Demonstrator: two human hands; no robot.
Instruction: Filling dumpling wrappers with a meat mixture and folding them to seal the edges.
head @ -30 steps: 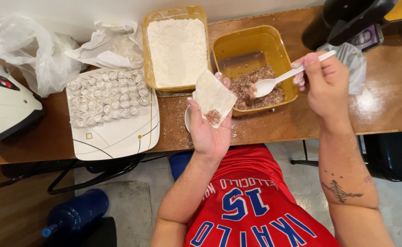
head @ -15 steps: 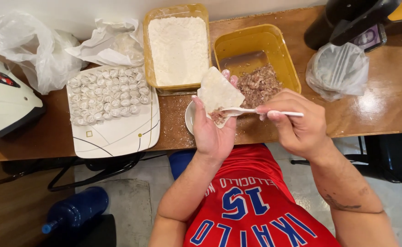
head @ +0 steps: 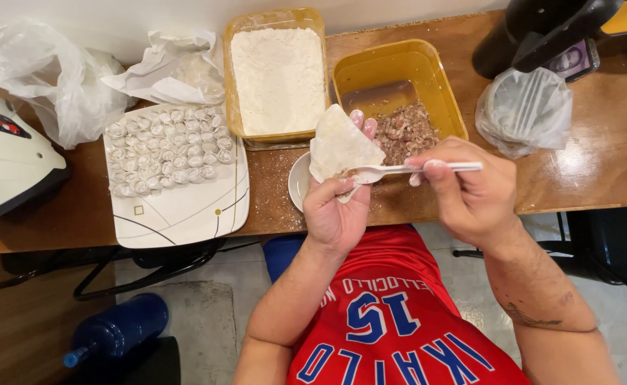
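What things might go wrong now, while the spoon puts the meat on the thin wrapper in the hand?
1. The wrapper lies loose on the left hand, partly beyond the palm; pressure from the white spoon in the right hand might tear or fold it.
2. The hands are at the table edge, so filling could drop off the table.
3. The small white bowl sits near that edge; the left hand might knock it.

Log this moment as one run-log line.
left hand: holds wrapper | right hand: holds spoon, bowl end on wrapper | near: meat tub, flour tub, plate of dumplings
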